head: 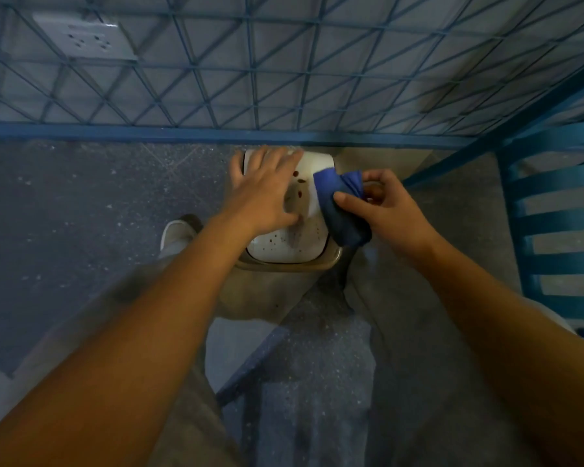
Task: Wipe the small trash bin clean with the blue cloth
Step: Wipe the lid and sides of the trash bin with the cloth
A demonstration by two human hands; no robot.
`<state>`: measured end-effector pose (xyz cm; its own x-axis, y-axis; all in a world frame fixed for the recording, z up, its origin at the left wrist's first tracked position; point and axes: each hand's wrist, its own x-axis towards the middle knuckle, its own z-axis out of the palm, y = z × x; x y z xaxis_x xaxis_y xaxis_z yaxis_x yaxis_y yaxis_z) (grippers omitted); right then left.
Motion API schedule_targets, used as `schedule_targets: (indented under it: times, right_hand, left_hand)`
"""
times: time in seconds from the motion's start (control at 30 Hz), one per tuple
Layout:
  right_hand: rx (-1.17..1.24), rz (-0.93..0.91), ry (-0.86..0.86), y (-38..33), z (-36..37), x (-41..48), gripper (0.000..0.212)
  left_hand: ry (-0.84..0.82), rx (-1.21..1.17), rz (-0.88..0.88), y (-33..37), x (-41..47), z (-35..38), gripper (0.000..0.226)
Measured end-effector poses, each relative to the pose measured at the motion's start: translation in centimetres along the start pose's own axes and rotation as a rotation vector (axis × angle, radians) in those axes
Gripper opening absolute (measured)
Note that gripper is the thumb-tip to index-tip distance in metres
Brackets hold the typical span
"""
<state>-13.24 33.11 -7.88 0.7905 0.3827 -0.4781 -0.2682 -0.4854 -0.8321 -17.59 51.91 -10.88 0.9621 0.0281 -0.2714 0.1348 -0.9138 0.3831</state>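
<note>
Seemingly, right hand (381, 203) holds cloth (338, 210) against bin (284, 246).

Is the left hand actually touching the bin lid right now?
Touching. The head view shows the left hand spread on the white bin lid, with its fingertips at the far edge and one finger hooked over the lid's left edge.

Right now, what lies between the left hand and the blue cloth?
A strip of the trash bin's white lid, with dark red spots, separates left hand from blue cloth; head view.
</note>
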Motion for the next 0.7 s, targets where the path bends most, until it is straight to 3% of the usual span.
schedule_targets:
  times: [0.1, 0.2, 0.3, 0.37, 0.5, 0.6, 0.7]
  right_hand:
    - [0.308, 0.075, 0.029, -0.7, 0.9, 0.1, 0.017]
    - [0.501, 0.110, -0.014, -1.9, 2.5, 0.2, 0.015]
    - [0.680, 0.143, -0.099, -2.9, 4.0, 0.1, 0.037]
    - [0.692, 0.155, -0.096, -3.2, 5.1, 0.3, 0.040]
    - [0.514, 0.044, -0.006, -3.7, 6.2, 0.9, 0.027]
    - [0.318, -0.057, 0.058, -4.2, 5.7, 1.8, 0.020]
    - [-0.028, -0.116, 0.171, -3.7, 5.2, 2.7, 0.025]
  left_hand:
    - [0.111, -0.165, -0.087, 0.2, -0.5, -1.3, 0.071]
    - [0.165, -0.521, -0.215, 0.9, -1.3, -2.2, 0.046]
    - [0.012, -0.966, -0.327, 1.7, -2.2, -2.5, 0.038]
    - [-0.080, -1.277, -0.397, 1.8, -2.2, -2.5, 0.043]
    - [-0.108, -1.686, -0.413, 2.3, -2.5, -2.5, 0.050]
    - [-0.057, -1.717, -0.410, 2.4, -2.5, -2.9, 0.053]
    - [0.016, -1.724, -0.405, 2.1, -2.4, -3.3, 0.042]
